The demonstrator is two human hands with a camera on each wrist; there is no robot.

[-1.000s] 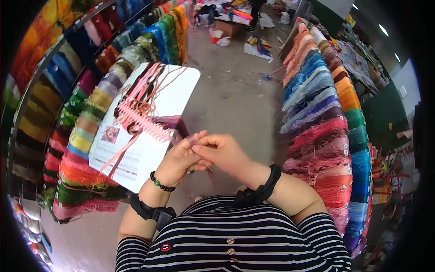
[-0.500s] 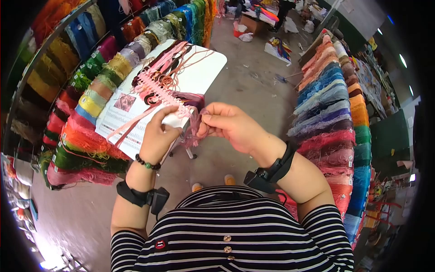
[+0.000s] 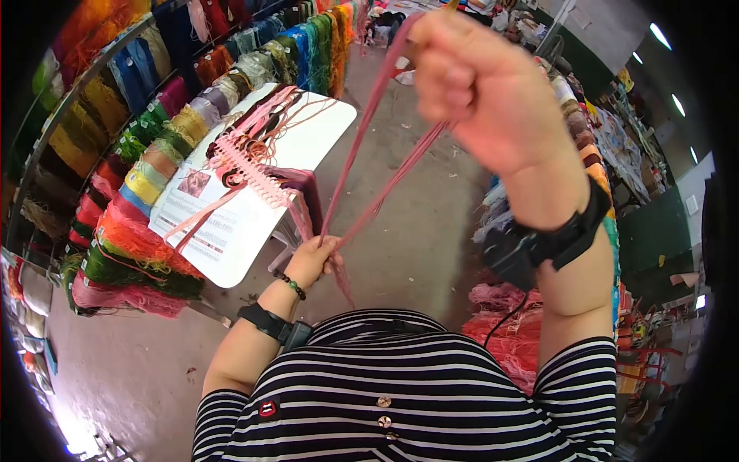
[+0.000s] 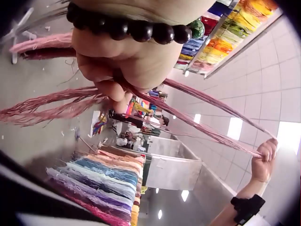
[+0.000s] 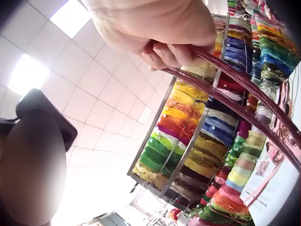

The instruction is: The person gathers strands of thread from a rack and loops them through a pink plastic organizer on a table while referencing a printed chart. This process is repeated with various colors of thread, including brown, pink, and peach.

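Note:
A loop of dusty-pink thread [image 3: 392, 181] stretches between the two hands. Low in front of the body, the left hand [image 3: 312, 260] grips one end, and loose tails hang below its fingers. The right hand [image 3: 493, 92], raised high at the right, has its fingers curled round the other end; in the right wrist view two strands [image 5: 235, 96] run out from those fingers. Left of the hands lies a white board [image 3: 323, 123] bearing a printed sheet [image 3: 192, 223] and a pink strip [image 3: 250, 175] hung with pink, brown and black thread bundles.
Racks of coloured thread skeins [image 3: 142, 185] stand along the left, beneath and behind the board. A second row of skeins [image 3: 504, 331] runs down the right side, partly behind the right arm. Grey floor [image 3: 408, 254] lies between them.
The hands were close together beside the board. The right hand has swung up and away, drawing the pink thread into a long loop, while the left has dropped lower, gripping its end.

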